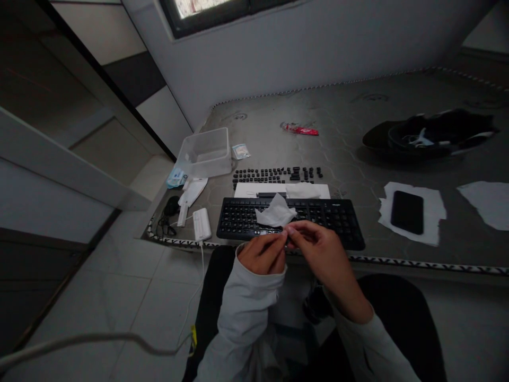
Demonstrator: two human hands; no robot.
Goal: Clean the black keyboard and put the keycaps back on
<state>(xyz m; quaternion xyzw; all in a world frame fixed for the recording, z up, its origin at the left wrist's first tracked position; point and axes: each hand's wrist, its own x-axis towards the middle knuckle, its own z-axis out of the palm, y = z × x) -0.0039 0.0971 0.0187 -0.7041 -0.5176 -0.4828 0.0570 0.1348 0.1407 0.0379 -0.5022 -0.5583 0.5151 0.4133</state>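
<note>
My left hand (265,253) and my right hand (320,246) meet at the fingertips just in front of a black keyboard (340,217). Both are closed in a pinch around something small and dark that I cannot make out. A crumpled white tissue (276,212) lies on the keyboard, just beyond my fingers. The keyboard's left part shows bare sockets without keycaps. Behind it, loose black keycaps (262,174) are set out in rows. Between the rows and the keyboard lies a white strip (245,190) with a dark slim tool (270,195) and a folded tissue (305,190) on it.
A clear plastic box (209,154) stands at the back left, beside a small packet (240,152). A white power bank (202,224) with a cable sits near the front edge. To the right are a phone (407,212) on paper and a black cap (425,135). A red tube (300,129) lies behind.
</note>
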